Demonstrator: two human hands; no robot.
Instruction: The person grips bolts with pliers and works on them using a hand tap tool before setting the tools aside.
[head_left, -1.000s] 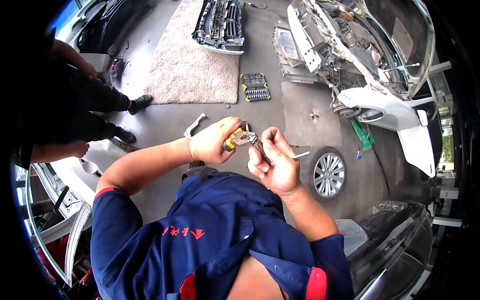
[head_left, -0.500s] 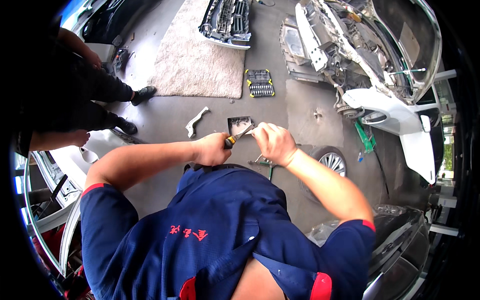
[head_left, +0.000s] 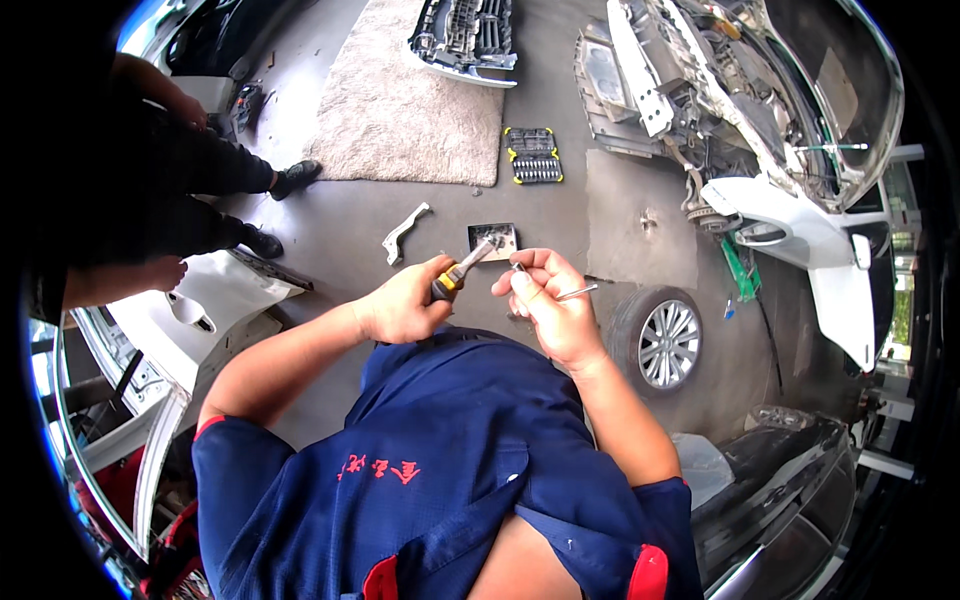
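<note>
My left hand (head_left: 405, 305) is closed around the yellow-and-black handle of a flat-bladed metal tool (head_left: 466, 268), its blade pointing up and to the right. To its right, my right hand (head_left: 556, 312) is closed on a thin metal rod (head_left: 578, 291), which sticks out past the fingers on the right. A small dark piece (head_left: 517, 267) shows at the right fingertips; whether it belongs to the rod I cannot tell. Beyond both hands, a shallow dark-rimmed tray (head_left: 508, 231) holds small dark pieces. The hands are apart from each other.
A white bracket (head_left: 405, 233) lies left of the tray. Farther off are an open socket set (head_left: 535, 155), a rug (head_left: 410, 130) and a bumper part (head_left: 462, 45). A wheel (head_left: 655, 340) and a stripped car (head_left: 740, 120) are right. Another person's shoe (head_left: 296, 178) is left.
My hands have drawn apart, and the blade no longer meets the right fingertips. The right hand has turned, so the thin rod now shows. The view has shifted slightly.
</note>
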